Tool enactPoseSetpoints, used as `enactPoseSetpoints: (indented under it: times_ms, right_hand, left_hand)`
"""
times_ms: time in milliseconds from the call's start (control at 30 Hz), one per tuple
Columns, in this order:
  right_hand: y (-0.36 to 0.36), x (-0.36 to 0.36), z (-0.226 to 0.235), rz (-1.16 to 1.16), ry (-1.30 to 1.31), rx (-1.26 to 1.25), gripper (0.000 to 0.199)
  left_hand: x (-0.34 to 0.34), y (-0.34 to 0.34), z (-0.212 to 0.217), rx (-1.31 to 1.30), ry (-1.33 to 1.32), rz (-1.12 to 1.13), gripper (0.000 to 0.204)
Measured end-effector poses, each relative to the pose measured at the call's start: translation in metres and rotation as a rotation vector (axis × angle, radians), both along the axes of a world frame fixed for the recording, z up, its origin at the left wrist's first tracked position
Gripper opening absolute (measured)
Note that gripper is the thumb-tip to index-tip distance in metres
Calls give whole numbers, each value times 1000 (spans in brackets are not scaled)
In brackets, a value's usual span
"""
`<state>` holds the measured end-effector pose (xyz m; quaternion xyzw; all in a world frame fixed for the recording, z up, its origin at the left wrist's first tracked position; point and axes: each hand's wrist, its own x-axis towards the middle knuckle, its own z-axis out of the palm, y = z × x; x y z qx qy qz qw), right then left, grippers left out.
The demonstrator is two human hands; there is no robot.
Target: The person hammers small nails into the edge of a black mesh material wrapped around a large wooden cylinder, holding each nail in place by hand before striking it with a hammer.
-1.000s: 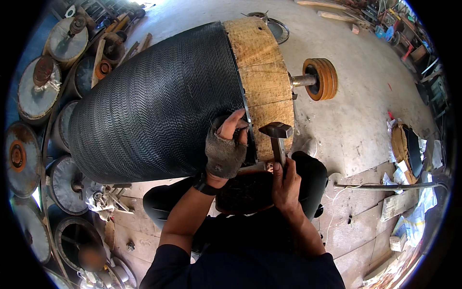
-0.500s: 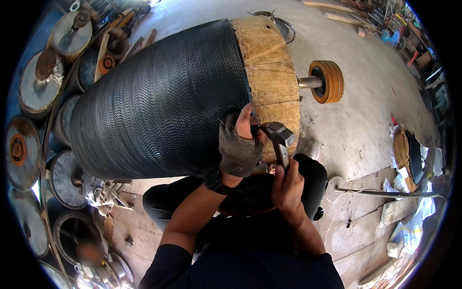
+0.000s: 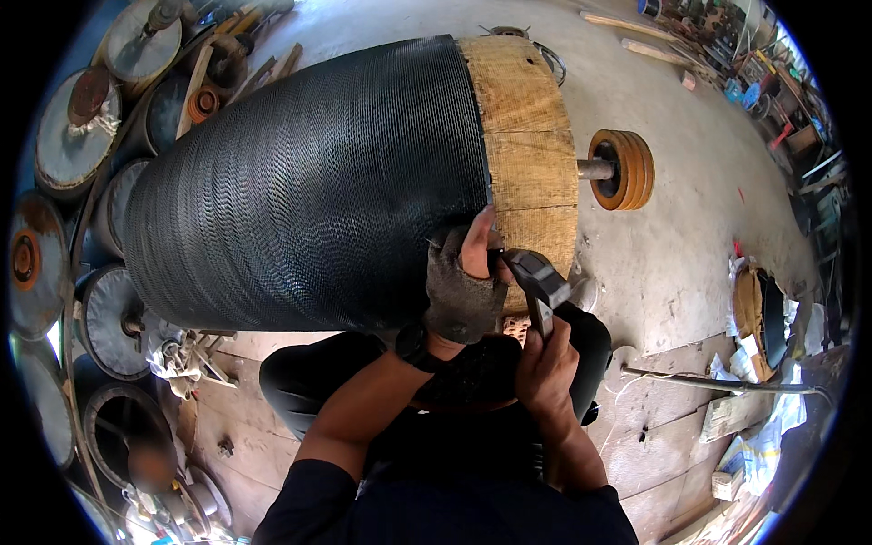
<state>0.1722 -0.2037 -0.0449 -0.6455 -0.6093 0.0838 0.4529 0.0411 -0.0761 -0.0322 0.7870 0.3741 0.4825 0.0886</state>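
Left hand (image 3: 465, 286), in a fingerless glove, fingertips pinched at the black ribbed covering's edge (image 3: 484, 195) on the wooden drum (image 3: 527, 154); right hand (image 3: 545, 372), fingers wrapped round hammer (image 3: 538, 277): short, square taps seem best, keeping pinching fingertips clear.

This is a workshop, open to daylight. A bare concrete floor (image 3: 690, 227) runs from 12 to 3 o'clock, stained and dusty. From 8 to 11 o'clock, rusty drums and pulleys (image 3: 64, 154) lie stacked together. A big roller (image 3: 309, 182) with a wooden end (image 3: 531, 154) and an orange wheel (image 3: 622, 170) on its shaft fills the centre. Timber lengths (image 3: 654, 50) lie at 1 o'clock, and scrap, boards and a metal rod (image 3: 718, 381) lie at 4 o'clock.
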Motion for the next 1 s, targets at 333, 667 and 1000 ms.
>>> enactPoseSetpoints:
  times_ms: [333, 667, 1000]
  right_hand:
    - [1, 0, -1, -58, -71, -107, 25]
    - [3, 4, -8, -48, 54, -2, 20]
    - [4, 5, -8, -14, -28, 105, 20]
  left_hand:
    - [3, 0, 4, -79, -15, -1, 72]
    - [2, -12, 17, -28, -30, 49, 74]
    - [-48, -102, -30, -7, 312, -81, 45]
